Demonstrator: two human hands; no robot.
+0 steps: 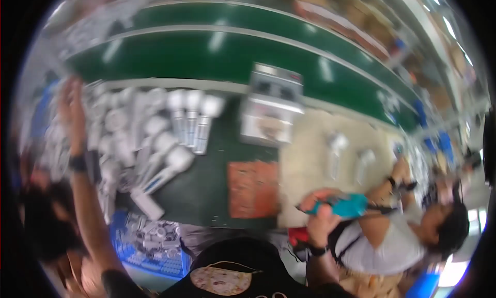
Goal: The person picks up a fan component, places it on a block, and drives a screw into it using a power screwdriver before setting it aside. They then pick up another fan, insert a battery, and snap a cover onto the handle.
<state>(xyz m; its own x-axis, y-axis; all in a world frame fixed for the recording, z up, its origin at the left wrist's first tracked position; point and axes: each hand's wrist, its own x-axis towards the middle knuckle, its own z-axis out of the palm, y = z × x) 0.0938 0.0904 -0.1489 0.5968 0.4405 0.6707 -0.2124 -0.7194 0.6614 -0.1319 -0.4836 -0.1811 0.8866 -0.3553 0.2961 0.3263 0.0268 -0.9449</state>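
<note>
One-handed, gripped teal power tool [351, 206] in right hand [321, 223], apparently for steady control, and held left hand [73, 107] wide near white handheld devices [116, 121], likely heaped for easy reach.

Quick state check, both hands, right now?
Left hand: open, fingers extended, by the white devices; blurred.
Right hand: closed, holding the teal power tool.

Head-worn fisheye facing down onto workbench [204, 197]
</note>
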